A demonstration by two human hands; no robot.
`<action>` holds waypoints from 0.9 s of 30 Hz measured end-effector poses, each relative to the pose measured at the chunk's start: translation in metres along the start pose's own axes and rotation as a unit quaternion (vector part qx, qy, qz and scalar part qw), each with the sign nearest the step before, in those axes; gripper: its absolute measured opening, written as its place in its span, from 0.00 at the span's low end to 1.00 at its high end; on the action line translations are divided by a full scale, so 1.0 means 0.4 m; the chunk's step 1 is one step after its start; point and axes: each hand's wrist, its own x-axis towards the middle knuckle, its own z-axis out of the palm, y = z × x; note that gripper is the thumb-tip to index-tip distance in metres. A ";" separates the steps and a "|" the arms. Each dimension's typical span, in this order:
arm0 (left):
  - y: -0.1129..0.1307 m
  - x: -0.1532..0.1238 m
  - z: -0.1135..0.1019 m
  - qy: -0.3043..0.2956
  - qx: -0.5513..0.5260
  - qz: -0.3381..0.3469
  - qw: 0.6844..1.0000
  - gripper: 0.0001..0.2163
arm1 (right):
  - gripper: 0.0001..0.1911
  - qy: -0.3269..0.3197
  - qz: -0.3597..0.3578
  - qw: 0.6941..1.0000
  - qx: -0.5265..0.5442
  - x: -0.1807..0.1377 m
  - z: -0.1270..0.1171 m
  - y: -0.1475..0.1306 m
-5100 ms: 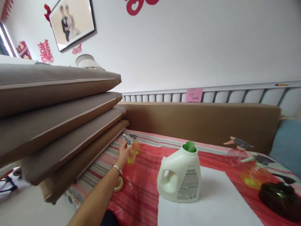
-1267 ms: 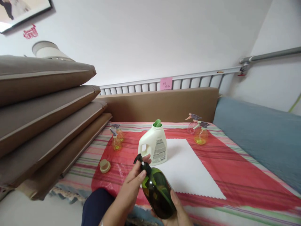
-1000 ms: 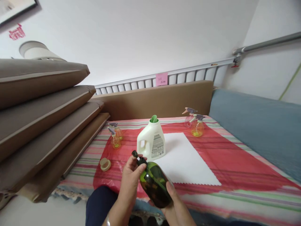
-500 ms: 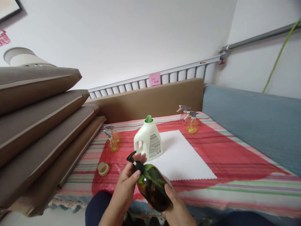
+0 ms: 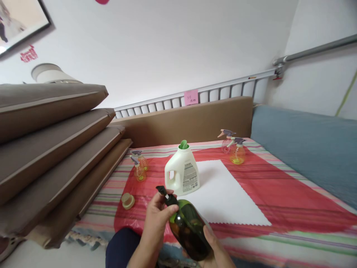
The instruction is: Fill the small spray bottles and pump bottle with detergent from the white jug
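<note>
A dark green pump bottle (image 5: 189, 230) lies tilted across both hands, its black pump head (image 5: 167, 196) pointing up and left. Around the collar below the pump, my left hand (image 5: 158, 216) is closed with thumb and fingers. My right hand (image 5: 213, 247) grips the lower end of the bottle, its thumb on the near side. Just beyond stands a white jug (image 5: 182, 173) with a handle and a green spout in its uncapped mouth. To the left of my hands a pale cap (image 5: 128, 201) rests on the red plastic sheet (image 5: 134, 219).
A white sheet with zigzag edges (image 5: 231, 201) lies under the jug's right side. Spray bottles stand at the left (image 5: 140, 172) and at the right (image 5: 237, 153). Folded brown cushions (image 5: 55, 130) are stacked at the left. A brown panel (image 5: 181, 124) and radiator line the wall.
The view has shifted, so the surroundings appear farther right and slightly lower. Both hands keep their hold on the pump bottle; the pump head has turned a little.
</note>
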 end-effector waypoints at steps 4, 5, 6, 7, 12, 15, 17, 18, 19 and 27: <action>0.013 -0.007 0.008 -0.047 -0.012 0.000 0.999 0.24 | 0.37 0.006 0.016 1.000 0.006 -0.001 -0.001 -0.002; 0.015 -0.009 0.007 -0.065 -0.020 -0.011 0.998 0.23 | 0.37 0.009 0.018 1.000 0.004 -0.003 0.000 -0.002; 0.016 -0.009 0.005 -0.073 -0.025 -0.020 0.997 0.20 | 0.38 0.010 0.016 1.000 0.002 -0.005 0.002 -0.003; 0.014 -0.008 0.003 -0.072 -0.027 -0.022 0.997 0.18 | 0.38 0.011 0.014 1.000 -0.001 -0.007 0.005 -0.004; -0.002 -0.005 0.002 0.007 -0.005 0.015 1.000 0.14 | 0.40 -0.002 0.000 1.000 0.007 -0.012 0.018 -0.006; 0.004 -0.015 0.003 -0.041 -0.013 -0.002 0.999 0.18 | 0.41 -0.005 0.001 1.000 0.008 -0.011 0.015 -0.009; 0.012 -0.020 -0.001 -0.095 -0.025 -0.040 0.994 0.21 | 0.41 -0.005 0.006 1.000 0.003 -0.011 0.010 -0.010; 0.015 -0.019 -0.004 -0.107 -0.025 -0.055 0.992 0.21 | 0.40 -0.007 0.006 1.000 0.000 -0.011 0.008 -0.011; 0.018 -0.017 -0.007 -0.106 -0.019 -0.059 0.992 0.21 | 0.40 -0.010 0.006 1.000 -0.003 -0.011 0.007 -0.011; 0.014 -0.016 -0.005 -0.050 0.066 0.023 0.996 0.20 | 0.38 -0.029 0.014 0.999 -0.004 -0.006 0.002 -0.003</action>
